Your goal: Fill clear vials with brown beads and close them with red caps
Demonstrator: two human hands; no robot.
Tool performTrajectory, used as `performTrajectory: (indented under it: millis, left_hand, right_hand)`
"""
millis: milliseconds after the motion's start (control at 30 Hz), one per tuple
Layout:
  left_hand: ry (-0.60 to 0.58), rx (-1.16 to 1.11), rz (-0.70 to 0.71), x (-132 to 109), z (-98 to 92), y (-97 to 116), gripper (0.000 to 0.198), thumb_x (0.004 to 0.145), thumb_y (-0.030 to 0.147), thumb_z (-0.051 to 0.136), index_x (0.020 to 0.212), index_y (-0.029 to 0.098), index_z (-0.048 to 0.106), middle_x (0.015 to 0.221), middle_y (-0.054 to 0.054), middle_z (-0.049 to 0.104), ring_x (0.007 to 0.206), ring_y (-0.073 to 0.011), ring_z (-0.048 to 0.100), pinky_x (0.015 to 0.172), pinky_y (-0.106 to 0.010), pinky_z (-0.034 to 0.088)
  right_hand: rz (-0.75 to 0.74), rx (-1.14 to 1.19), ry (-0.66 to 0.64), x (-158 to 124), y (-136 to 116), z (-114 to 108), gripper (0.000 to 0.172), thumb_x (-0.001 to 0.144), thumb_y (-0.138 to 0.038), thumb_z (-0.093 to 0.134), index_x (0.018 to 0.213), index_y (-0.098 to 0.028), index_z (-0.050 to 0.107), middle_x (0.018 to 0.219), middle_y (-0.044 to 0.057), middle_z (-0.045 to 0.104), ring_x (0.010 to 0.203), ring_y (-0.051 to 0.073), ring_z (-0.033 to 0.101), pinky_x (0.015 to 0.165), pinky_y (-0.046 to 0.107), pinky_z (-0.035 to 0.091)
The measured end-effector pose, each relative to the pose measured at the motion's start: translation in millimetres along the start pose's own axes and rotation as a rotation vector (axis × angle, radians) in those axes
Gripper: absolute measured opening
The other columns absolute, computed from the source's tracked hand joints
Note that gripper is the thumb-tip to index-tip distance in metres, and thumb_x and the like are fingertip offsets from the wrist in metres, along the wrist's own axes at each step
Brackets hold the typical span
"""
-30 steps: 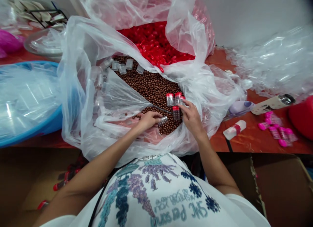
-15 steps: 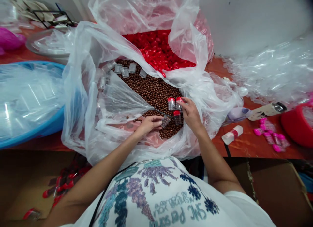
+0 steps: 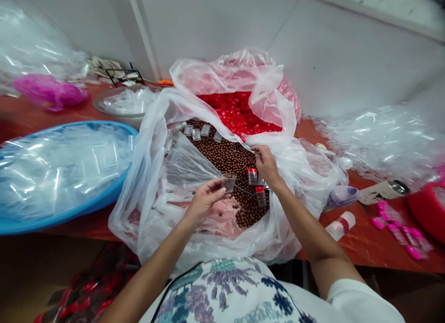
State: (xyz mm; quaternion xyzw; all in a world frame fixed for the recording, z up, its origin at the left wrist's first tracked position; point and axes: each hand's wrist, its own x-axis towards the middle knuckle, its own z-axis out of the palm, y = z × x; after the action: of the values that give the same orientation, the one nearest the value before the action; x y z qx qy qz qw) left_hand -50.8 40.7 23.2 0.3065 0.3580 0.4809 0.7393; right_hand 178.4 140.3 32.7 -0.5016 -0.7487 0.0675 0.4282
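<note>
A small clear plastic jar [image 3: 228, 182] without a cap is pinched in the fingers of my left hand [image 3: 206, 199], over the left side of the brown beads [image 3: 227, 157]. My right hand [image 3: 267, 166] is above the right side of the beads, by the edge of the bag of red caps [image 3: 236, 112]; its fingers are loosely bent and I see nothing between them. Just below it lie red-capped jars [image 3: 260, 196], one partly covered by my right wrist. Several uncapped clear jars [image 3: 196, 135] lie along the far edge of the beads.
A translucent plastic sheet [image 3: 139, 188] lines the bead container and rises around it. Left is a blue tub [image 3: 134, 130] heaped with clear plastic pieces. A clear plastic pile [image 3: 375, 142], a bottle [image 3: 384, 192] and pink-capped tubes [image 3: 399, 230] are on the right.
My right hand has left the red-capped jars and moved away from me toward the red caps. My left hand has lifted the clear jar off the beads. The view has tilted up and shifted left.
</note>
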Motion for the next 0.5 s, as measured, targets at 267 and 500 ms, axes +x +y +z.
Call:
performTrajectory:
  millis: [267,500]
  left_hand:
    - [0.102,-0.004,0.075,5,-8.0,14,0.041,0.067,0.024,0.077,0.105,0.016,0.061,0.106,-0.006,0.067,0.075,-0.0125,0.067,0.073,-0.024,0.053]
    - [0.116,-0.025,0.086,7,-10.8,16,0.046,0.066,0.024,0.077,0.109,0.016,0.061,0.106,-0.007,0.067,0.087,-0.0172,0.067,0.082,-0.030,0.053]
  right_hand:
    - [0.097,-0.444,-0.255,84,17,40,0.032,0.092,-0.016,0.037,0.110,-0.014,0.062,0.111,0.012,0.063,0.105,0.019,0.055,0.095,0.030,0.040]
    - [0.192,-0.623,-0.429,94,25,65,0.039,0.092,-0.020,0.040,0.130,-0.016,0.049,0.116,0.018,0.059,0.105,0.025,0.054,0.089,0.036,0.042]
